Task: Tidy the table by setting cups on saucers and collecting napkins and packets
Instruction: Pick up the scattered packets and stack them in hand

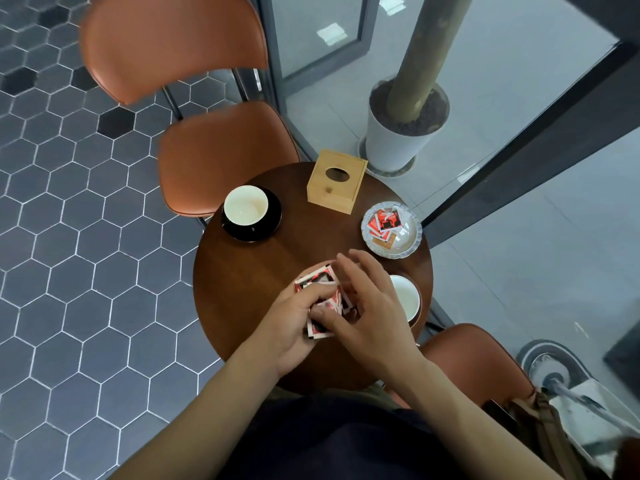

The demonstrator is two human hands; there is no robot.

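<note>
Over a small round wooden table (242, 271), a person's two hands meet above a loose stack of red, black and white packets (320, 289) near the table's near edge. Left hand (294, 327) grips the stack from the near-left side, fingers curled over its top; right hand (367, 306) closes in from the right, fingers bent around the far-right edge of the same stack, thumb pressed on the near packets. Just right of the hands, partly hidden behind the right wrist, a white cup (407, 299) stands at the table's right edge. At the far left, another white cup (246, 205) sits on a black saucer (266, 226). A wooden tissue box (337, 181) stands at the far edge, and to its right a pale dish (412, 237) holds more packets (384, 221). Brown chairs (221, 157) surround the table
</note>
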